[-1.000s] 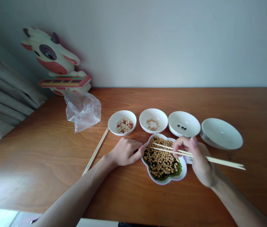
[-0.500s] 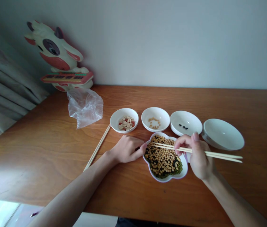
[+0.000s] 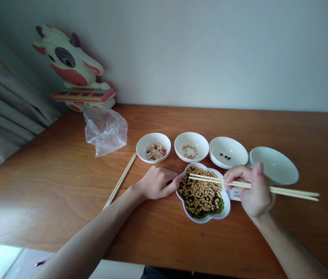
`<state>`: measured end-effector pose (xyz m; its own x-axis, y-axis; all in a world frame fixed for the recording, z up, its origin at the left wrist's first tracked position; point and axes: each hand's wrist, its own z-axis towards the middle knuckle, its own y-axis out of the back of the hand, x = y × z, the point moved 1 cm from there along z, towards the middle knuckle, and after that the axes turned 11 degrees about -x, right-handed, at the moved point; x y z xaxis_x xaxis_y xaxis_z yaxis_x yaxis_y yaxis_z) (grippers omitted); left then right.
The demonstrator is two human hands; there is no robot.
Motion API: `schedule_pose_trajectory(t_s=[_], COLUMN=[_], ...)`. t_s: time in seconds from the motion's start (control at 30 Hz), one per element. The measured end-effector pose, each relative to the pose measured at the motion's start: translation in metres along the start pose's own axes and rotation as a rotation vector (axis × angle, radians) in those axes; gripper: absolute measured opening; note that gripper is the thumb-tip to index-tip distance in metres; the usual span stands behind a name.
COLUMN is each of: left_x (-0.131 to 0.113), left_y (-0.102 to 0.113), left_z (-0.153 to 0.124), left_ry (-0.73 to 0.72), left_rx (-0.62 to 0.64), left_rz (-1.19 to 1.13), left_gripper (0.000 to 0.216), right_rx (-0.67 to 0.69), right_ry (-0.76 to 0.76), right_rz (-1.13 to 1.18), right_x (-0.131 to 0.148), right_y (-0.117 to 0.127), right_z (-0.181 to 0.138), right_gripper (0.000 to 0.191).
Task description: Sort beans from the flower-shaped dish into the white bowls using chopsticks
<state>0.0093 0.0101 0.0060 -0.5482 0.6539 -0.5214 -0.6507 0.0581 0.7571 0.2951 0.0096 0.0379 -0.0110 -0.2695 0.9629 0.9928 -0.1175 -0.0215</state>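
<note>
A flower-shaped white dish (image 3: 226, 211) with a lilac rim holds mixed soybeans, black beans and green beans. My left hand (image 3: 159, 182) grips its left rim between thumb and fingers. In my right hand (image 3: 252, 188) is a pair of wooden chopsticks (image 3: 286, 191), their tips over the upper part of the beans; whether a bean sits between the tips I cannot tell. Behind the dish stand a white bowl (image 3: 140, 145) of pale and reddish seeds, a bowl (image 3: 178, 146) with several soybeans, a bowl (image 3: 233, 147) with 3 black beans, and a bowl (image 3: 277, 164) at the right.
Another pair of chopsticks (image 3: 119, 181) lies on the wooden table (image 3: 50, 166) left of my left forearm. A crumpled clear plastic bag (image 3: 106, 131) rests before a cow-shaped toy keyboard (image 3: 76, 73) against the wall. A printed white label (image 3: 235, 193) shows beside the dish.
My right hand has shifted right with the chopsticks, so their tips have drawn slightly right over the beans and the printed label shows. My left hand stays on the dish rim.
</note>
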Motion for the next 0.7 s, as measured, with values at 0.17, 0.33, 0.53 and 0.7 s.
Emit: schedule_pose_trajectory(t_s=[0.17, 0.33, 0.53, 0.7], left_x=[0.001, 0.001, -0.001, -0.001], left_y=[-0.001, -0.001, 0.0, 0.0], left_z=[-0.001, 0.0, 0.001, 0.001], left_ry=[0.015, 0.014, 0.004, 0.01], left_rx=[0.009, 0.017, 0.013, 0.011], left_rz=[0.007, 0.0, 0.005, 0.004], left_gripper=[0.046, 0.046, 0.048, 0.047], right_rx=[-0.047, 0.11, 0.22, 0.219], right_ry=[-0.011, -0.114, -0.15, -0.132], right_rz=[0.079, 0.008, -0.098, -0.123], right_x=[0.006, 0.009, 0.0, -0.005], right_y=[0.003, -0.002, -0.009, -0.009], right_z=[0.007, 0.006, -0.004, -0.008], right_gripper=[0.077, 0.082, 0.086, 0.082])
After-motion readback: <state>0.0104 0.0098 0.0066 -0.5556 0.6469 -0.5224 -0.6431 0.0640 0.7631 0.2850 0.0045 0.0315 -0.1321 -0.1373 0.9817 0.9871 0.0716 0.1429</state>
